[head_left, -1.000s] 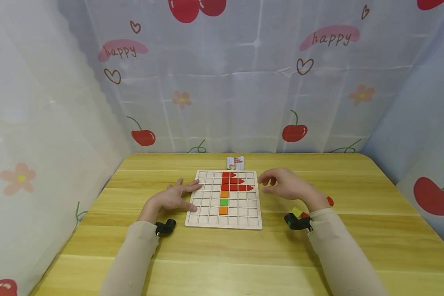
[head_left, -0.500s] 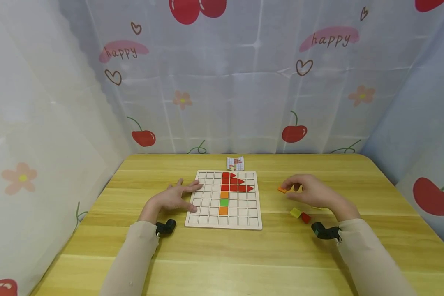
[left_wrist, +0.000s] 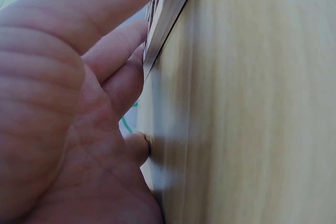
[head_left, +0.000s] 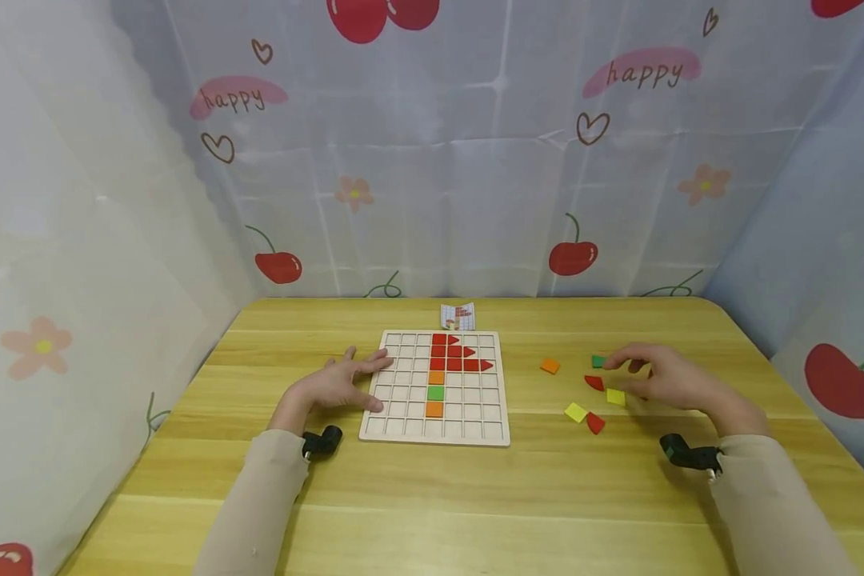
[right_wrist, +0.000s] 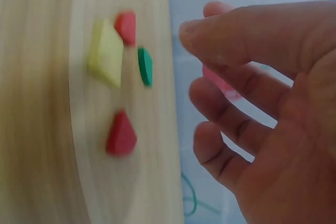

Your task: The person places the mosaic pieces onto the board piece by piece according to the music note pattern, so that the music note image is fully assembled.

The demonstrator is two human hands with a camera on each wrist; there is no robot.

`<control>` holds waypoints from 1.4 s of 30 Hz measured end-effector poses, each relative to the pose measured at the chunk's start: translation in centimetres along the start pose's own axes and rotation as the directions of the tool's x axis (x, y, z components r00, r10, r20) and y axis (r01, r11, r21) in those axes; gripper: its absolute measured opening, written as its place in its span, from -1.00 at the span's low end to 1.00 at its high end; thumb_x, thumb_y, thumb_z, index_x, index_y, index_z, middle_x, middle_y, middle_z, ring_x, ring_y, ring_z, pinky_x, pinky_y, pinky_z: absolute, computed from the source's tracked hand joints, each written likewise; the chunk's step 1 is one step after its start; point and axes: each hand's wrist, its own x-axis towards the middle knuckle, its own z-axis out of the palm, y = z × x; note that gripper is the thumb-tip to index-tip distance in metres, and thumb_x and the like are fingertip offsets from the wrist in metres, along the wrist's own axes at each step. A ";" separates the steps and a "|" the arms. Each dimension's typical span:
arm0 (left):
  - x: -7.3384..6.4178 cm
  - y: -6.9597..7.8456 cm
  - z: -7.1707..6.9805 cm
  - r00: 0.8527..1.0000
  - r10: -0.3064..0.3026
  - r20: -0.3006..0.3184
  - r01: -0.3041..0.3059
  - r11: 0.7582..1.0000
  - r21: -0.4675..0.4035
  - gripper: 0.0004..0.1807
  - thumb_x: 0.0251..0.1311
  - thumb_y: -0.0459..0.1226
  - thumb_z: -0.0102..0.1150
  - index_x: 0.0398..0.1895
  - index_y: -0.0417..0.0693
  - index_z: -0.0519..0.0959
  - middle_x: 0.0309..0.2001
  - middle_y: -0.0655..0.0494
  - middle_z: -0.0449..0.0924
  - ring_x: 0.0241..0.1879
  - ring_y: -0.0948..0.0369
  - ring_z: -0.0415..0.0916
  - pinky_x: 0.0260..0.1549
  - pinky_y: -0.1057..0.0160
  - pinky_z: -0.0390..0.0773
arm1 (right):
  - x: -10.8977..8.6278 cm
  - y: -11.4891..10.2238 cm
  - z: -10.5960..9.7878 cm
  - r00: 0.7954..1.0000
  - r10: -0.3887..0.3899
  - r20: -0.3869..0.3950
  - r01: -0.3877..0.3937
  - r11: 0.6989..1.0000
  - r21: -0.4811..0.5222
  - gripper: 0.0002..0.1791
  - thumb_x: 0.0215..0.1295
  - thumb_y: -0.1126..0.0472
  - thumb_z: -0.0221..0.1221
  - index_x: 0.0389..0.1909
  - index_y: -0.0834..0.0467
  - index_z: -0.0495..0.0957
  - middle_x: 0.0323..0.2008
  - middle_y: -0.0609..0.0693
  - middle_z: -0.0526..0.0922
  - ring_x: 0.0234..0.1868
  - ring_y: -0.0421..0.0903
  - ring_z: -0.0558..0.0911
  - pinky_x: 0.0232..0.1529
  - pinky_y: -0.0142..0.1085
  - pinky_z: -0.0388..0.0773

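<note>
My left hand (head_left: 334, 386) rests spread over the left edge of a wooden grid board (head_left: 396, 394). On the board, red pieces (head_left: 455, 352) form three pointed rows above a column of orange, green and orange squares. Over to the right, my right hand (head_left: 662, 378) hovers with bent fingers around a gap and nothing visible between them. Nearest its fingertips are a green piece (head_left: 599, 362), a red curved-edge piece (head_left: 594, 383) and a yellow square (head_left: 615, 397). The right wrist view also shows a red wedge-like piece (right_wrist: 122, 135) on the table.
Another yellow square (head_left: 576, 412) and a red fan-shaped piece (head_left: 595, 422) lie nearer the front. An orange square (head_left: 550, 366) sits between board and hand. Behind the board stands a small picture card (head_left: 458, 317). A printed curtain (head_left: 432, 200) hangs at the table's back edge.
My right hand has moved rightward from the board's edge to the loose pieces, letting go of the orange square on the way. The left hand stays where it was.
</note>
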 end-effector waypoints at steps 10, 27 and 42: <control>-0.4 0.2 -0.2 1.000 -0.007 -0.007 0.007 1.000 0.003 0.01 0.07 0.08 0.52 0.60 0.40 0.22 0.66 0.46 -0.07 0.66 -0.12 -0.59 0.46 -0.49 -0.52 | -1.4 4.2 -0.4 1.000 0.021 0.007 -0.021 1.000 0.001 -0.53 0.13 0.55 0.20 0.07 0.19 0.70 0.00 0.08 0.75 -0.12 -0.24 0.58 -0.14 -0.43 0.57; -0.3 0.2 -0.3 1.000 -0.001 -0.009 0.001 1.000 0.012 0.01 0.06 0.10 0.52 0.59 0.44 0.21 0.65 0.50 -0.07 0.67 -0.11 -0.58 0.45 -0.49 -0.51 | -1.4 5.9 1.1 0.991 0.129 0.020 -0.129 0.991 0.015 -0.66 0.28 0.16 0.41 0.05 0.13 0.71 -0.03 0.03 0.66 -0.24 -0.27 0.39 -0.27 -0.42 0.40; -0.2 0.3 0.0 1.000 0.006 -0.010 -0.006 1.000 0.007 0.00 0.07 0.08 0.52 0.59 0.41 0.22 0.65 0.49 -0.06 0.66 -0.13 -0.58 0.46 -0.48 -0.52 | -1.3 5.1 0.9 0.987 0.158 -0.009 -0.158 0.985 -0.075 -0.72 0.23 0.21 0.42 -0.09 0.27 0.69 -0.28 -0.03 0.67 -0.31 -0.22 0.50 -0.31 -0.40 0.49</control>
